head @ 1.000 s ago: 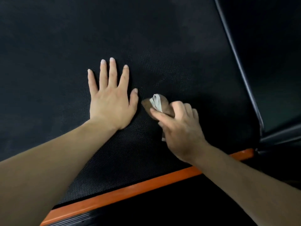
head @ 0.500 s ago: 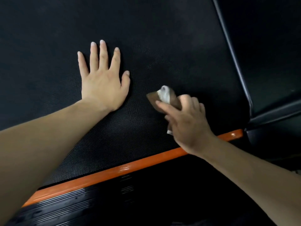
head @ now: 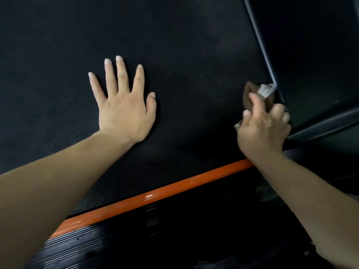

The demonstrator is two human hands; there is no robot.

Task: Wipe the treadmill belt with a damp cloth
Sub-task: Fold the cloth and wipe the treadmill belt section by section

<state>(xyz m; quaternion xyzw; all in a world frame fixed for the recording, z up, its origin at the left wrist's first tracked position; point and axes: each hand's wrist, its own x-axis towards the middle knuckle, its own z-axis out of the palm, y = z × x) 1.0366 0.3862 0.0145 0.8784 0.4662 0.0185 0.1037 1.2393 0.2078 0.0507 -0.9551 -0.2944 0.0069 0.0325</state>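
Your right hand (head: 262,127) has swept the cloth (head: 260,96) away from the middle of the treadmill belt (head: 194,55) out to its right edge, and it now sits right up against the dark side rail (head: 270,66). Your left hand (head: 124,105) has stayed planted on the belt, well apart from the cloth now.

You are mid-wipe, at the far end of 1 sideways stroke near the orange strip (head: 151,197) at the belt's near end. The next move, by my reading, calls for reversing back toward the left hand, or shifting farther up the belt to fresh surface, with steady downward pressure so the bunched cloth does not skate over the textured rubber.

The right hand is curled closed around the cloth, fingers clamped on the brown and white bundle, pressing it onto the belt by the rail. The left hand holds nothing: it lies flat, palm down, fingers spread wide, bracing you.
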